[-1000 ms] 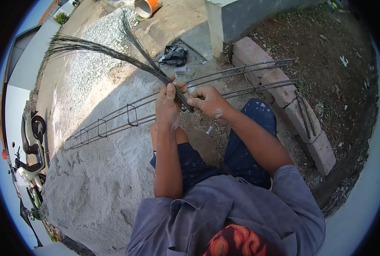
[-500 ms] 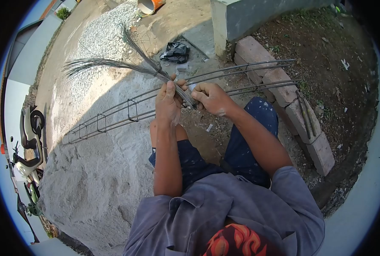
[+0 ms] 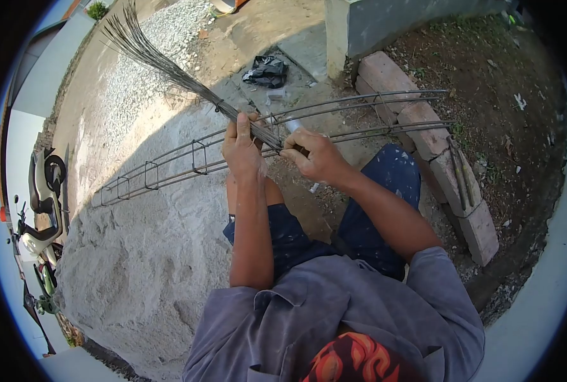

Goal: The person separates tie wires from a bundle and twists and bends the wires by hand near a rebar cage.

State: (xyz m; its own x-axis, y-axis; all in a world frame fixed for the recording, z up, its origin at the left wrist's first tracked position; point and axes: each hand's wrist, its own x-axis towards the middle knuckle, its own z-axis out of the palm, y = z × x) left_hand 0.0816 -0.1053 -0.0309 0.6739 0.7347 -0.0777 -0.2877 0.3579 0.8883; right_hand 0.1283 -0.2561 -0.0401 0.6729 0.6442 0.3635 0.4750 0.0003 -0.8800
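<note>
A bundle of thin dark wires [image 3: 188, 81] slants from the upper left down to my hands, its far ends fanned out. My left hand [image 3: 243, 149] is wrapped round the bundle near its lower end, thumb pointing up. At the bundle's lower tip my right hand [image 3: 313, 155] is closed in a pinch on the wire ends. Beneath and beyond both hands runs a long rebar cage [image 3: 199, 158] with square stirrups, lying crosswise. The bundle crosses above its bars.
Concrete blocks [image 3: 423, 130] support the cage's right end. A grey sand pile [image 3: 143, 274] lies at the left, with white gravel [image 3: 147, 76] behind it. A black plastic bag [image 3: 266, 71] is beyond the cage. Motorbikes [image 3: 42, 216] stand at the far left.
The wire bundle has swung to a steeper angle, and its two spread branches now appear as one fan. My left hand has shifted slightly left.
</note>
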